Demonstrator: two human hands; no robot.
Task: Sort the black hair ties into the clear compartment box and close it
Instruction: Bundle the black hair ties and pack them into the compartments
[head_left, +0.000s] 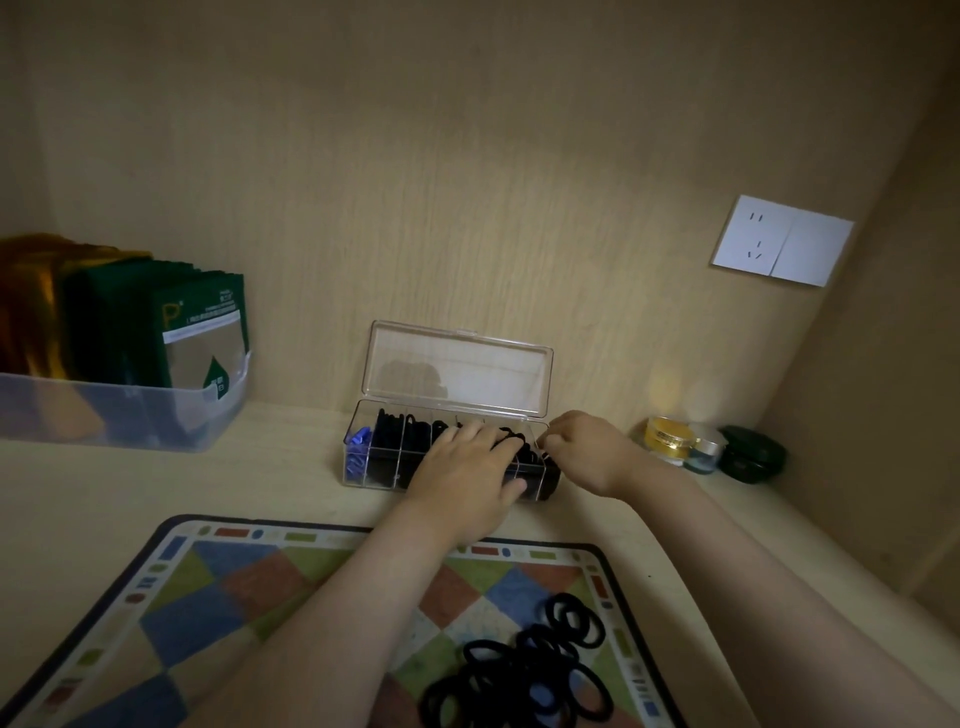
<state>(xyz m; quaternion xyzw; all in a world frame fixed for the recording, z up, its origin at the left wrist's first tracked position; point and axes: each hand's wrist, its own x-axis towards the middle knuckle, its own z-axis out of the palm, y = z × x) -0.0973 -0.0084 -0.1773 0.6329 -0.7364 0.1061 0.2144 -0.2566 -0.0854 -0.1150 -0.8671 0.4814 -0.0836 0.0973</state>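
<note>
Translucent plastic bin (119, 415) stands far left, with bare shelf between it and the clear plastic compartment box (371, 467), whose lid is upright. The left hand (467, 473) lies flat with straight fingers on black hair ties (405, 431) inside. The right hand (582, 449) curls at the box's right edge; I cannot tell what it holds. A loose pile of ties (524, 670) sits at the near right edge of the patterned mat (208, 597).

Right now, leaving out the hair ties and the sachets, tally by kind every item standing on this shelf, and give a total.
Clear compartment box: 1
Translucent storage bin: 1
Patterned mat: 1
Small round pots: 3
Total: 6
</note>
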